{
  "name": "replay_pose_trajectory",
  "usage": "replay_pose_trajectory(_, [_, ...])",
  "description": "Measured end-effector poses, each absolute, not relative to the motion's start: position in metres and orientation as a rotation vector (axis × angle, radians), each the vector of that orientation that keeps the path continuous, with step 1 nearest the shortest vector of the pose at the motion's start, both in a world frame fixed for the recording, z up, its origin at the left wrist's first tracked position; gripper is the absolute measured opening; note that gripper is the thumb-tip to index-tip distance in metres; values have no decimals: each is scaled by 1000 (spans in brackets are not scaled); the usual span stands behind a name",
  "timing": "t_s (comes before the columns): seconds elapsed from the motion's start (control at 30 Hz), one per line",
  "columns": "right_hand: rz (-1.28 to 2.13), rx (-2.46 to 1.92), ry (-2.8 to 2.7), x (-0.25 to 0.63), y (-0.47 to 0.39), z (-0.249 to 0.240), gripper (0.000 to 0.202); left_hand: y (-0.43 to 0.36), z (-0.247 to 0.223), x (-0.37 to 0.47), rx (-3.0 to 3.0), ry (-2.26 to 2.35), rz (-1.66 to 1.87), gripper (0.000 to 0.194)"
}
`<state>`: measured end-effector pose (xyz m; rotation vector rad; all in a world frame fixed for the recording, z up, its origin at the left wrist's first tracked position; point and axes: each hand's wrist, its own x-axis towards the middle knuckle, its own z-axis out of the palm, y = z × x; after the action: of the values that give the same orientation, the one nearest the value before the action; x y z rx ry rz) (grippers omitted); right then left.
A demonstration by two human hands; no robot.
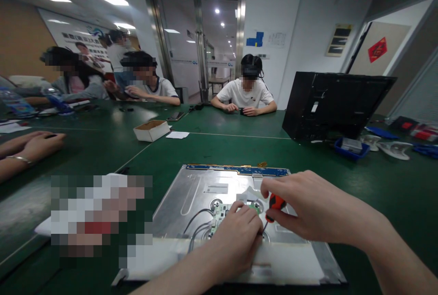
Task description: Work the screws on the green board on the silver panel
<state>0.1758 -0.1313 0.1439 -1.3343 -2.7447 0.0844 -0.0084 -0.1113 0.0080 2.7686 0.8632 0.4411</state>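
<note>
My right hand [308, 206] grips a red-and-black screwdriver [275, 202] by its handle. The thin shaft slants down to the left, and its tip is hidden by my left hand. Fingers curled, my left hand [239, 231] lies over a green circuit board [219, 216]; its fingertips and anything in them are out of sight. Beneath both hands is a flat silver display panel [178, 194], with a blue circuit strip [236, 170] along its far edge. Grey cables [197, 227] run from the board's left side, and a whitish band [294, 258] crosses the near part.
A large black monitor [328, 103] stands at the right, beside a blue tray [352, 148] of parts. An open white box [151, 130] sits farther back on the green table [219, 149]. Another person's hands [37, 149] rest at the left; several people sit across.
</note>
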Motion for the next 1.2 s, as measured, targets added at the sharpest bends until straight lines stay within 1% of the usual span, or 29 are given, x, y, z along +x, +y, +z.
replay_pose_trajectory(0.4, [105,-1301,-2767,175,-132,143,10,-110,5,-9,2797,862,366,9])
replay_pose_trajectory(0.63, [72,-1330,-2750,173,-130,141,9,-111,6,-8,2771,861,400,12])
replay_pose_trajectory(0.77, [34,-1356,-2774,171,-129,141,8,-111,6,-9,2769,865,399,7])
replay_pose_trajectory(0.87, [39,-1322,-2775,171,-131,142,4,-111,5,-9,2770,843,393,12])
replay_pose_trajectory(0.97, [86,-1296,-2771,171,-134,144,8,-111,4,-9,2763,849,390,18])
replay_pose_trajectory(1.07, [92,-1299,-2778,170,-134,146,7,-111,4,-8,2769,861,386,16])
replay_pose_trajectory(1.2, [46,-1313,-2782,171,-131,144,7,-111,5,-8,2772,875,378,7])
